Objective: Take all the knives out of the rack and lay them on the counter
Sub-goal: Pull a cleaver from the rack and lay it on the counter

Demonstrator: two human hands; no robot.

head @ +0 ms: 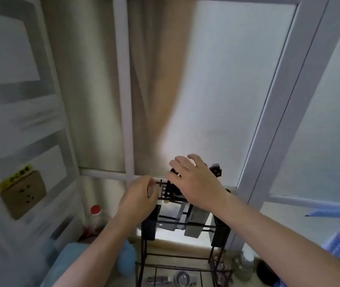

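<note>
Black wire rack (150, 226) stands on the counter (185, 251) against the frosted window; everything below is placed relative to it

- Knives: two broad blades (196, 222) hang down inside the rack's upper frame, side by side, flats toward the camera. Dark handles (216, 169) stick up above the top rail, right of centre. Exact knife count can't be told; picture is blurred
- Left hand (139, 196): at the rack's top left corner, fingers curled and pinched onto the top rail. Reads as a steadying hold
- Right hand (194, 181): over the rack's top, fingers spread and loosely bent, palm down on the nearer handles. Whether it has actually closed on one, cannot tell; the hand hides the contact
- No knife seen lying on the counter near the rack's foot, so the task looks barely started
- Small metal items and a glass jar (244, 266) sit at the rack's base; red-capped bottle (95, 214) to its left

Doing the step well, as judged:
- Keep the left hand bracing the frame; the rack is light and tall and may tip
- Wrap one handle fully before pulling
- Draw straight up along the slot so the blade doesn't snag the wires or its neighbour
- Lay it flat in front of the rack, edge turned away, clear of the jar
</note>
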